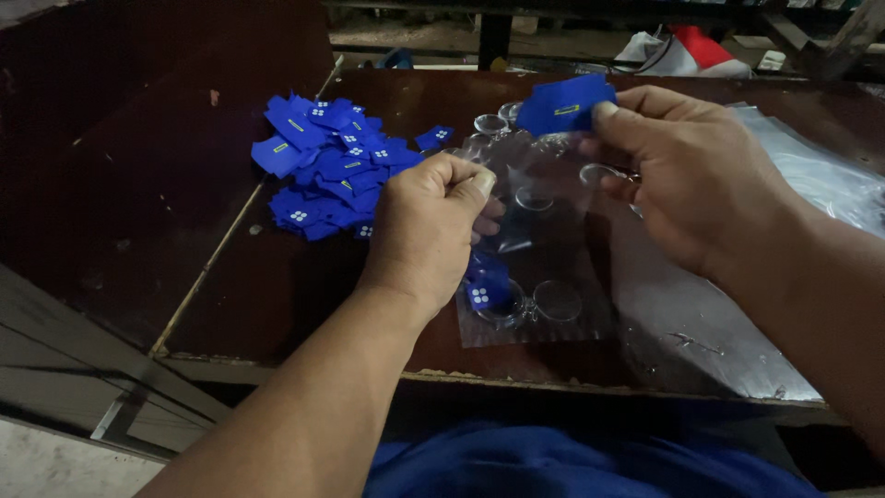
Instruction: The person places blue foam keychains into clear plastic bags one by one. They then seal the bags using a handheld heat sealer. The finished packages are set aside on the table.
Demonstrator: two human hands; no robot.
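The clear blister sheet [535,249] lay between both hands. The left hand [429,231] pinched its near-left edge, fingers curled tight; the right hand [687,175], further right, pinched a blue label [564,103] just above the sheet's far pockets.

Your left hand [429,231] sits near the centre of the view, its forearm running in from seven o'clock, back of the hand up, fingers curled into a loose fist with the thumb pressed on the forefinger. Your right hand [687,175] lies toward two o'clock, forearm entering from four o'clock, thumb and fingers pinched together.
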